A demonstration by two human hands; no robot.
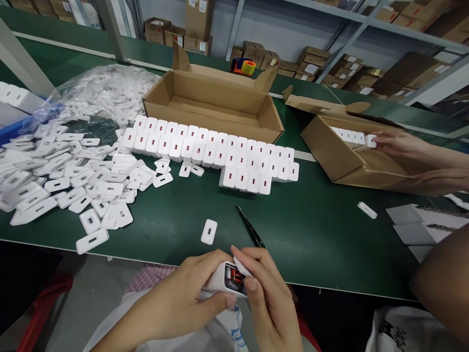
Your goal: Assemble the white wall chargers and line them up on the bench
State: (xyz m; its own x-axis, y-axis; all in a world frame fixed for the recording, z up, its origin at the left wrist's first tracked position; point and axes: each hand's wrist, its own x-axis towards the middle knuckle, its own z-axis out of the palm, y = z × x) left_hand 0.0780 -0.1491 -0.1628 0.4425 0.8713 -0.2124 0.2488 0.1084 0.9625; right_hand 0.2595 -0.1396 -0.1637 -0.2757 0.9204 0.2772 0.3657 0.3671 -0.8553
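Observation:
My left hand (186,300) is closed round a white charger housing (217,278). The housing's end is uncovered, showing red and metal parts inside. My right hand (269,303) pinches a white end cover (242,267), tilted at the edge of that opening; whether it touches all along cannot be seen. Just beyond my hands lie a single loose cover (209,231) with a slot and dark pointed tweezers (252,229). Farther back, rows of white chargers (220,155) stand upright with red USB ports facing up.
Many loose white covers (98,188) are heaped at the left, before a clear plastic bag (110,88). An open cardboard box (216,115) stands behind the chargers. At the right, a co-worker's hand (399,146) holds a charger inside another box (330,161).

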